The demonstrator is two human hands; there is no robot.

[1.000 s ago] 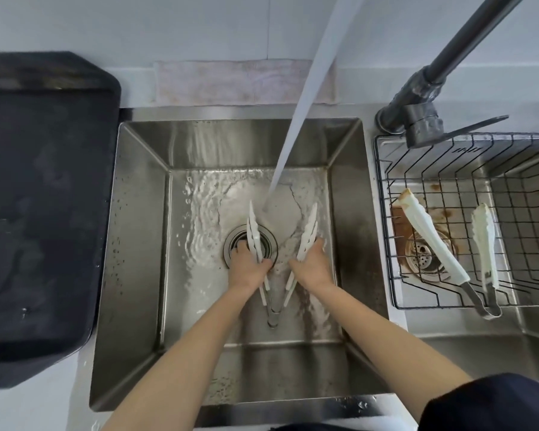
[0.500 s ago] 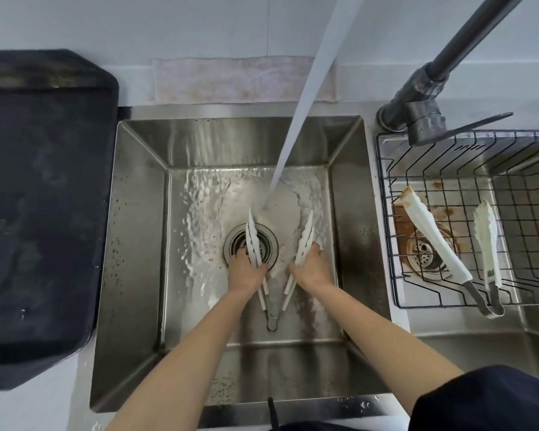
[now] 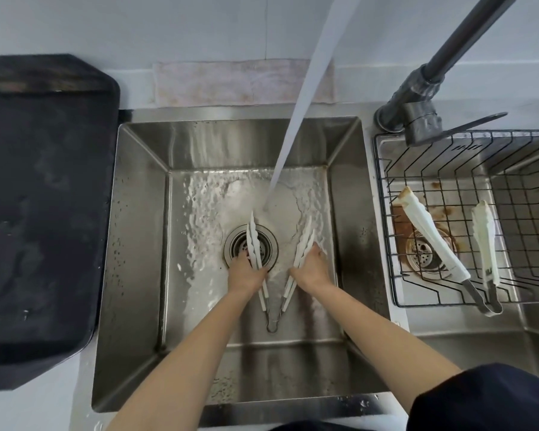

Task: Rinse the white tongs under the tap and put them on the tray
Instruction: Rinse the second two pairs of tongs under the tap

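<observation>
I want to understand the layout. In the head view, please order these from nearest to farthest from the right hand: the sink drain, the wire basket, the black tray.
From the right hand:
1. Sink drain, just to its left.
2. Wire basket, to its right, over the second basin.
3. Black tray, far left on the counter.

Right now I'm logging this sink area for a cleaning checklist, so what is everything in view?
White tongs: one, white arms on a metal hinge, spread open in the left sink, tips near the water stream.
Second tongs: one, white and stained, lying in the wire basket.
Wire basket: one, black, in the right sink.
Left sink: one, steel, water on its floor.
Drain: one, metal, in the left sink's floor.
Tap: one, dark grey, behind the basket, water running.
Tray: one, black, left of the sink.
Cloth: one, pale pink, behind the sink.
Left hand: holds the tongs' left arm.
Right hand: holds the right arm.
</observation>
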